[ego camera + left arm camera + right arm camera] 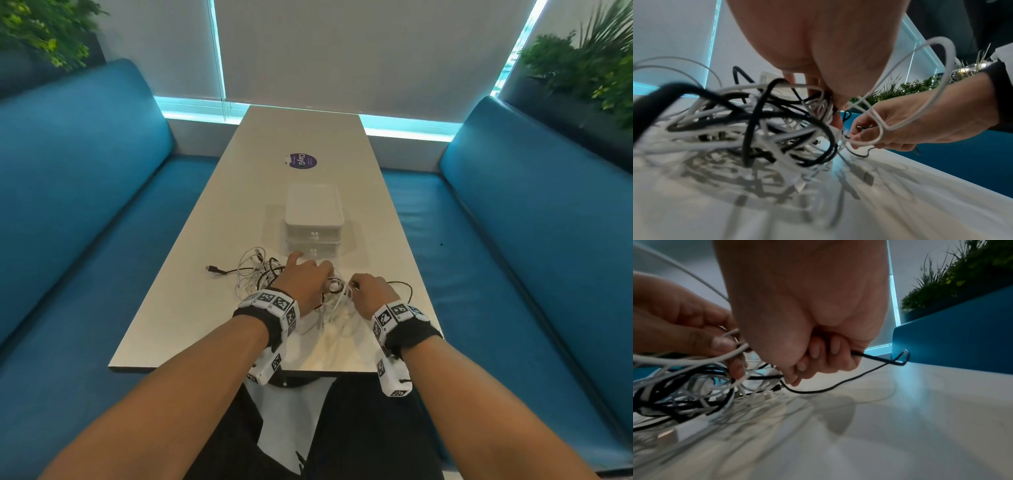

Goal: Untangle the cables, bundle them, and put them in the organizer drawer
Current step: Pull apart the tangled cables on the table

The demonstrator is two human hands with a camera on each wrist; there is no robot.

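Note:
A tangle of white and black cables (255, 274) lies on the white table (191, 325) just in front of a white two-drawer organizer (313, 209), whose drawers are closed. My left hand (310, 270) sits on the tangle's right side and pinches white cable strands (729, 353) between thumb and fingers. Close beside it, my right hand (358, 284) is curled round a thin black cable (838, 385) that trails off to the right. In the left wrist view the tangle (760, 126) is lifted slightly, and a white loop (920, 81) arches over my right hand (863, 136).
A purple round sticker (300, 161) lies on the table beyond the organizer. Blue upholstered benches run along both sides (85, 205) (531, 222). Plants stand behind each bench (582, 68). A black plug end (212, 269) sticks out left of the tangle.

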